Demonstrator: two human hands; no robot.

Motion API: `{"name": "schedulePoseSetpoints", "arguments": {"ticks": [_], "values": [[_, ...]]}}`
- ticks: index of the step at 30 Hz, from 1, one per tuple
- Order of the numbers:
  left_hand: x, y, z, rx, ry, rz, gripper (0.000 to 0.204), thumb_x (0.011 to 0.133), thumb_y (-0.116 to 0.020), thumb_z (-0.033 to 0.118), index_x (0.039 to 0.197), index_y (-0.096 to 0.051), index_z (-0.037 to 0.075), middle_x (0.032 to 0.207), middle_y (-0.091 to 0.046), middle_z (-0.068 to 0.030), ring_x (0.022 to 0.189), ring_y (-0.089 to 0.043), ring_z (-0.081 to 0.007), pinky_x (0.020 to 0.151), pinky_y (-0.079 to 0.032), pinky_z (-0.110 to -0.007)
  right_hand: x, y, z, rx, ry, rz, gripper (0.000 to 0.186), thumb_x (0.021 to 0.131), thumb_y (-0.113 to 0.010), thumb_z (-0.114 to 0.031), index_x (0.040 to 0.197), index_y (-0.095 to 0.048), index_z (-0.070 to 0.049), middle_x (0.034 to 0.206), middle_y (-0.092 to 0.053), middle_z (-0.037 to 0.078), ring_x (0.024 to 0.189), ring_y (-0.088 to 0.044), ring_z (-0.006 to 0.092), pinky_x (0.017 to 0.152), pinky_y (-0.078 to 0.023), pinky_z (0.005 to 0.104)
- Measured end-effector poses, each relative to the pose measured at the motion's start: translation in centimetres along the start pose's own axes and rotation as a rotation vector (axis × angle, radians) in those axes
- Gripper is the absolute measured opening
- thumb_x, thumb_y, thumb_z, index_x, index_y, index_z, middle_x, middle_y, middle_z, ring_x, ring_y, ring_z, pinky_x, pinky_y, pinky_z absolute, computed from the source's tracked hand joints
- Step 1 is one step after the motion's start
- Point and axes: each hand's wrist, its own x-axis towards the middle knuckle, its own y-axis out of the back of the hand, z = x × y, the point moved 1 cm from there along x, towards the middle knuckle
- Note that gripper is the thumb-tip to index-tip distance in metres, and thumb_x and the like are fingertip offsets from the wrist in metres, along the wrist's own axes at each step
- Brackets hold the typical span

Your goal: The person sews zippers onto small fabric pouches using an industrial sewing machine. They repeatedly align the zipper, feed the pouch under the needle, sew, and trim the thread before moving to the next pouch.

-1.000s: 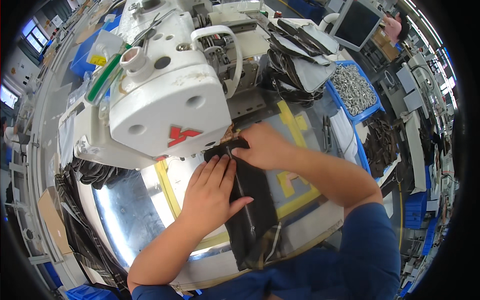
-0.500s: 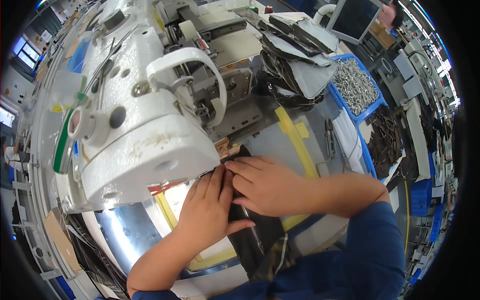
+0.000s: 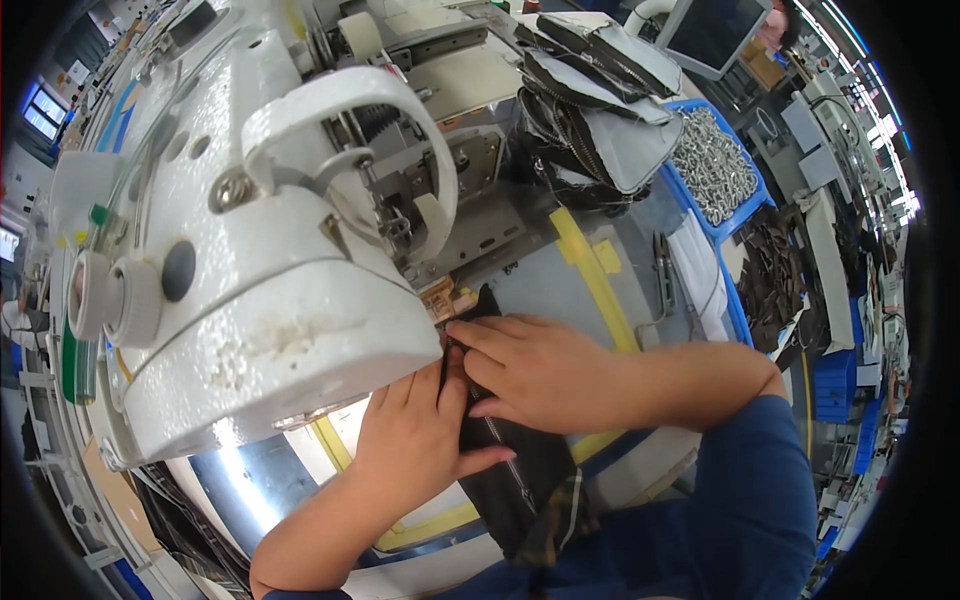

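Note:
My left hand (image 3: 405,450) lies fingers outstretched on a dark fabric strip (image 3: 520,480) with a metal zipper (image 3: 508,462), its fingertips partly hidden at the white sewing machine head (image 3: 280,350). My right hand (image 3: 525,375) rests on the same strip, fingers extended forward beside my left index finger, thumb tucked lower along the zipper. The strip's far end reaches a small brass-coloured fitting (image 3: 440,300) beside the machine head. Yellow tape (image 3: 595,285) runs across the work plate to the right.
Zippered fabric pieces (image 3: 590,110) are stacked behind, near a blue tray (image 3: 755,195) of metal hardware (image 3: 710,160), dark scraps (image 3: 770,270) and scissors (image 3: 662,275). A monitor (image 3: 710,30) stands at the back, a person (image 3: 775,25) beyond.
My right hand has shifted down beside my left hand, its fingers now extended over the strip. The view has shifted, bringing the machine's top and mechanism closer into view.

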Motion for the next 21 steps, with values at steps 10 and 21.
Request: {"name": "schedulePoseSetpoints", "arguments": {"ticks": [10,21], "values": [[-0.1,-0.63,-0.12,0.04,-0.013,0.034,0.113,0.072,-0.085,0.071,0.143,-0.057,-0.013,0.149,-0.056,-0.0342,0.125,-0.065,-0.043,0.099,-0.056,-0.044,-0.07,-0.2,-0.03,0.003,0.001,-0.002,0.054,0.095,-0.073,-0.034,0.127,-0.061,0.008,0.146,-0.059,0.028,0.135,-0.059,0.037,0.114,-0.048,0.0436],[0.05,-0.78,-0.17,0.059,-0.038,0.057,0.113,0.072,-0.085,0.07,0.143,-0.057,-0.014,0.149,-0.055,-0.0349,0.128,-0.063,-0.0453,0.103,-0.055,-0.045,-0.18,-0.17,-0.02,-0.003,0.004,0.02,0.054,0.094,-0.073,-0.033,0.127,-0.061,0.009,0.145,-0.06,0.027,0.133,-0.06,0.0362,0.113,-0.048,0.0435]]}}
